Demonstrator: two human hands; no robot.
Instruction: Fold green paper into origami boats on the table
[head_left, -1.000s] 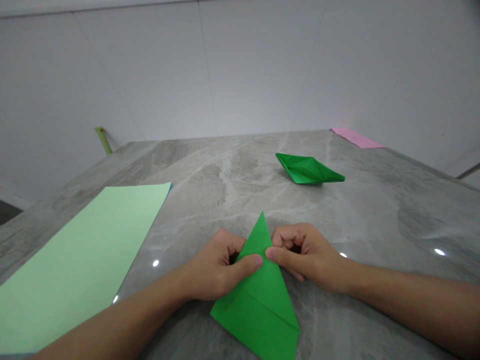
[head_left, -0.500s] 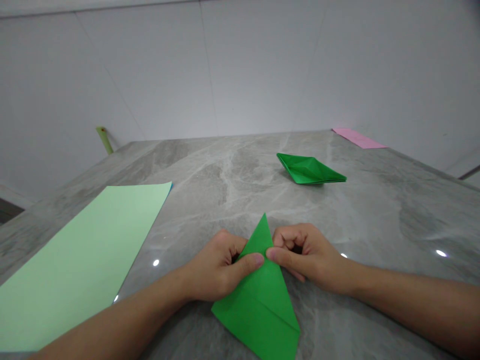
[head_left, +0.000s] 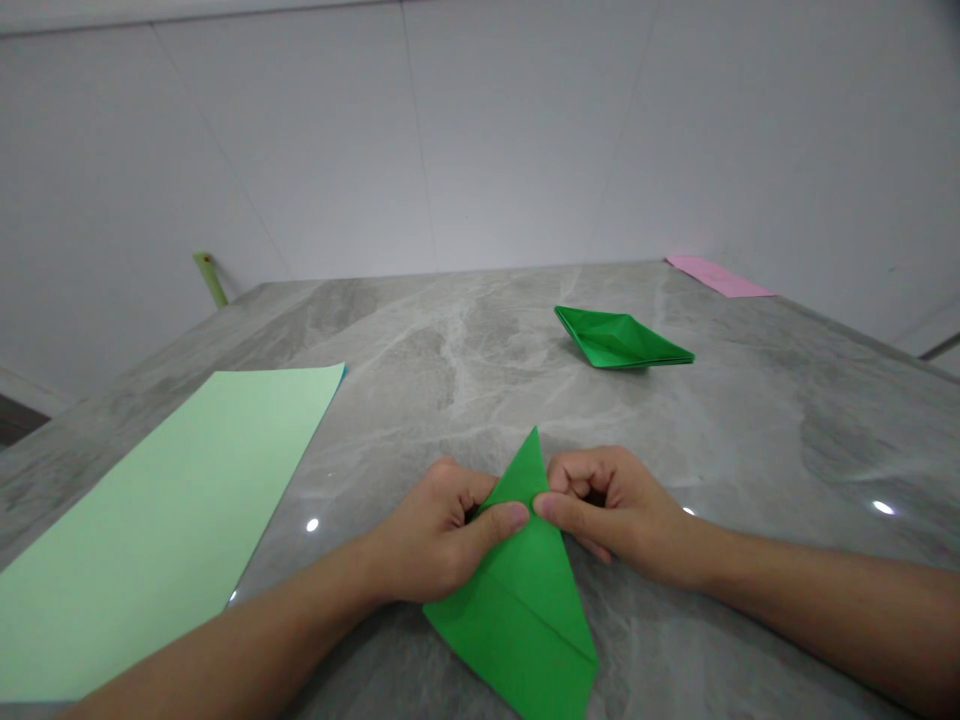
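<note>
A folded sheet of green paper is held low in the middle of the view, its narrow point facing away from me and its wide end cut off by the bottom edge. My left hand pinches its left side, the thumb lying on top and the fingers partly hidden beneath. On the right edge, my right hand grips the paper between thumb and curled fingers, close to the left thumb. A crease runs slantwise across the wide part.
A folded green paper boat shape rests farther back on the grey marbled table. Pale green sheets lie at the left, with a blue edge showing. Pink paper lies at the back right, against the wall.
The green paper's tip has shifted very slightly to the right, and its wide end has tilted a little. Both hands keep nearly the same place and grip.
</note>
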